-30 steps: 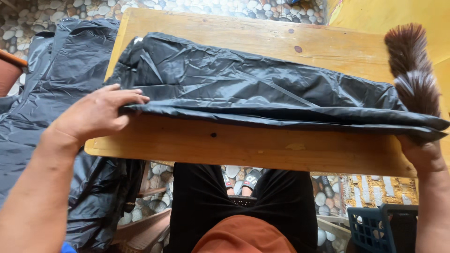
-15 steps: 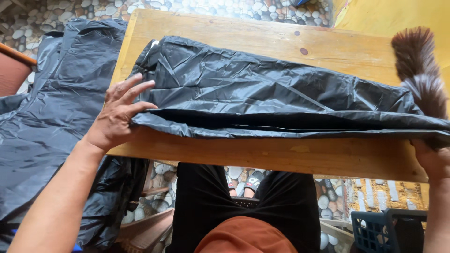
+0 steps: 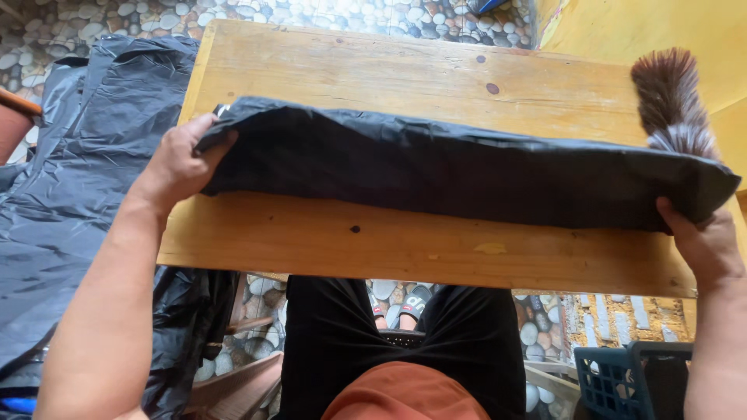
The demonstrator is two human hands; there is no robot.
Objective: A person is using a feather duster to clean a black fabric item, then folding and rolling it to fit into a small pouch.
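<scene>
Fingers of the left hand [image 3: 180, 163] and right hand [image 3: 704, 241] now grip the ends of the folded black plastic bag [image 3: 459, 167]. A moment ago the left lay open. The fold is lifted off the wooden counter [image 3: 405, 70].

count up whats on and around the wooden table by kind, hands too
hands: 2, left hand and right hand, each gripping an end of the folded bag
folded black plastic bag: 1
loose black plastic sheeting: 1 pile
brown brush: 1
wooden table: 1
blue crate: 1
total: 7
</scene>
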